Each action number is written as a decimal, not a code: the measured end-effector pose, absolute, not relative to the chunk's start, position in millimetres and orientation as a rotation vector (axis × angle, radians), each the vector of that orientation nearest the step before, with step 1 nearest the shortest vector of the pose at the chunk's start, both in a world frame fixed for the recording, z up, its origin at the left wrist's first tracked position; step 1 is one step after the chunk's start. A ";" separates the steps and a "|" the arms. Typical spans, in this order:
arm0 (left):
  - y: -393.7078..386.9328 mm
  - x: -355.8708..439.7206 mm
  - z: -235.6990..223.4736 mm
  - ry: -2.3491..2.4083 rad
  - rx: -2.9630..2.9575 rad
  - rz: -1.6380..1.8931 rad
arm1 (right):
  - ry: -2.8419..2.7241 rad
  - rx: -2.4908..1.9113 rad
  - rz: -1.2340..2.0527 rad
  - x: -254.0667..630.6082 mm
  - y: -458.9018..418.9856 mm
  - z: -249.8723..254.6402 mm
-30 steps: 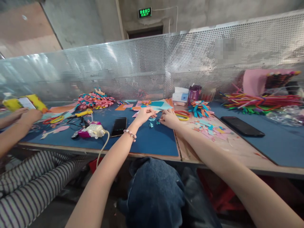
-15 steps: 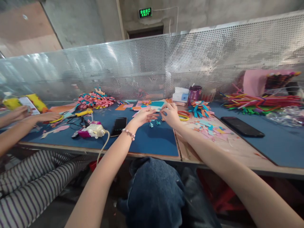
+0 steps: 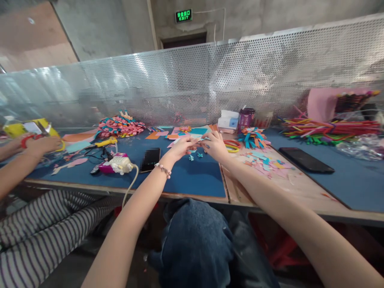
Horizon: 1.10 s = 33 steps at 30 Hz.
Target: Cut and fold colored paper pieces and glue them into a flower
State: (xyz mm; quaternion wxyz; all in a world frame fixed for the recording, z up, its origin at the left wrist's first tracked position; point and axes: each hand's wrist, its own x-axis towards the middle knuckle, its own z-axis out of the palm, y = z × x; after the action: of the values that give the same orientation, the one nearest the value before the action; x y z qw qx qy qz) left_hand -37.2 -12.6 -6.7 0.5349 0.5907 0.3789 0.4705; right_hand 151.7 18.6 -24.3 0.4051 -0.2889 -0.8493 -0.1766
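Observation:
My left hand (image 3: 181, 148), with a beaded bracelet (image 3: 163, 170) at the wrist, meets my right hand (image 3: 215, 146) above the blue table mat. Thumbs and fingers are pinched together where the two hands touch, and whatever lies between them is too small and hidden to name. Just below the fingertips sit small folded teal paper pieces (image 3: 199, 155). Sheets of coloured paper (image 3: 199, 131) lie behind my hands, with an orange paper flower (image 3: 184, 129) on them. Right beside my right hand are yellow and red rings (image 3: 231, 146).
A phone (image 3: 150, 159), a glue gun (image 3: 105, 142) and a power strip (image 3: 117, 164) with a cord lie left. Another person's hands (image 3: 42, 145) hold scissors at far left. Paper scraps (image 3: 267, 162), a black phone (image 3: 306, 159) and pipe cleaners (image 3: 330, 127) lie right. A perforated metal screen (image 3: 180, 88) stands behind.
My hands have come closer, and their fingertips now touch. The other person's hand has moved left and up from the table with the scissors.

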 end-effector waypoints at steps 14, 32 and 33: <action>-14.1 -34.7 -6.2 0.933 1.466 1.136 | -2.200 -0.663 -0.408 154.2 22.4 -21.7; -14.8 -29.4 -7.6 0.985 1.633 1.205 | -1.834 -0.765 0.152 144.7 28.7 -27.4; -14.8 -28.8 -7.9 0.997 1.672 1.202 | -1.822 -0.771 0.256 145.0 29.9 -27.7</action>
State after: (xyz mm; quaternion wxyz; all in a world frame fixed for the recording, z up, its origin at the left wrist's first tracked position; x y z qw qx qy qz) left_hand -28.8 -14.8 -7.9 0.4140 0.6653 0.3967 0.4781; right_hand 145.0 29.9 -27.7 0.5425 -0.3248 -0.7672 0.1078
